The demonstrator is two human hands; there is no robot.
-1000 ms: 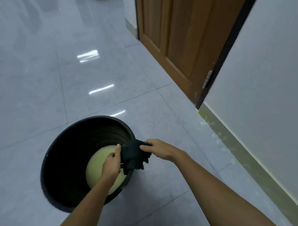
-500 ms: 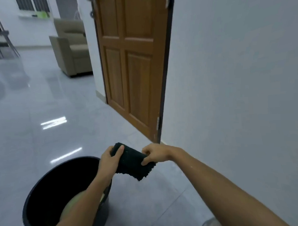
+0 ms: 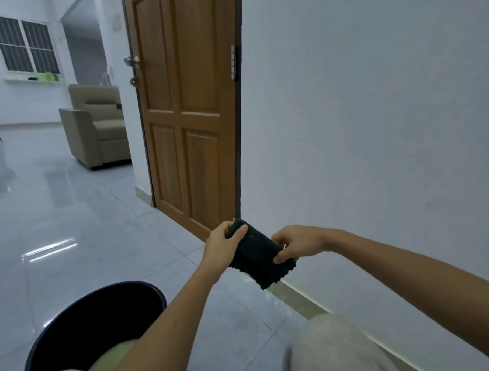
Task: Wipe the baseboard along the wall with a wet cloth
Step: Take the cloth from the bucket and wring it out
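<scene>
A dark green cloth (image 3: 256, 257), a black bucket (image 3: 76, 330), a brown panelled door (image 3: 189, 112), pale grey glossy floor tiles (image 3: 71, 221) and a beige armchair (image 3: 95, 127).

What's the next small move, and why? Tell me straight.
Probably lower the dark cloth onto the baseboard just below it. Left hand and right hand hold it folded in the air, clear of the black bucket; no wiping yet.

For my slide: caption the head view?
Both hands hold a dark cloth above the baseboard, bucket nearby.
</scene>
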